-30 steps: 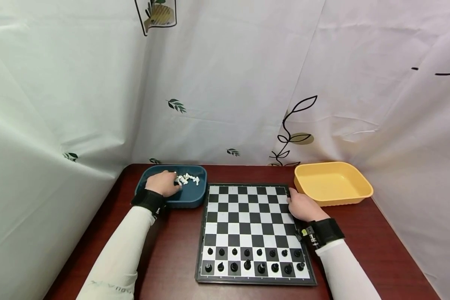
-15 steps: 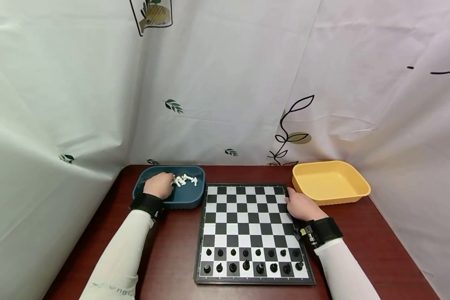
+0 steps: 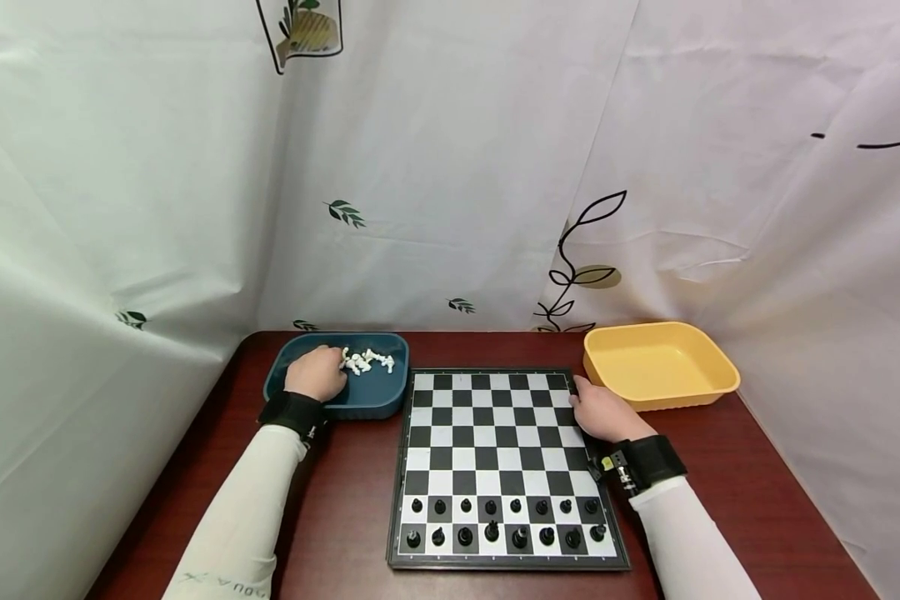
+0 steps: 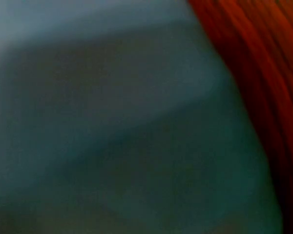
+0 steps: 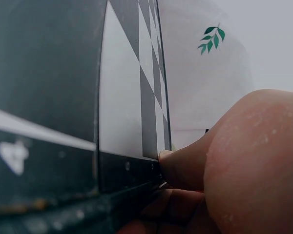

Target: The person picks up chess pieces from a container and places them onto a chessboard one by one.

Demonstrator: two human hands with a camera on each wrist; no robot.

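Note:
My left hand (image 3: pixel 316 373) reaches down into the blue tray (image 3: pixel 378 404), just left of a small heap of white chess pieces (image 3: pixel 367 361). Its fingertips are hidden, so whether it holds a piece cannot be told. The left wrist view is a close blur of the tray's wall (image 4: pixel 136 97). At the board's far right corner, my right hand (image 3: pixel 609 412) grips the chessboard (image 3: pixel 495 433) by its edge. In the right wrist view the thumb (image 5: pixel 178 165) lies on the border and the curled fingers (image 5: pixel 183 204) go beneath the rim.
Black chess pieces (image 3: pixel 492 531) stand in two rows on the board's near side. A yellow tray (image 3: pixel 660 367) sits beyond the right hand. The dark red table (image 3: pixel 337 517) meets a white cloth backdrop (image 3: pixel 435 208) at its far edge.
My left hand has shifted slightly left inside the blue tray, and more of the white pieces shows. My right hand keeps its grip on the board. The head view has turned a little.

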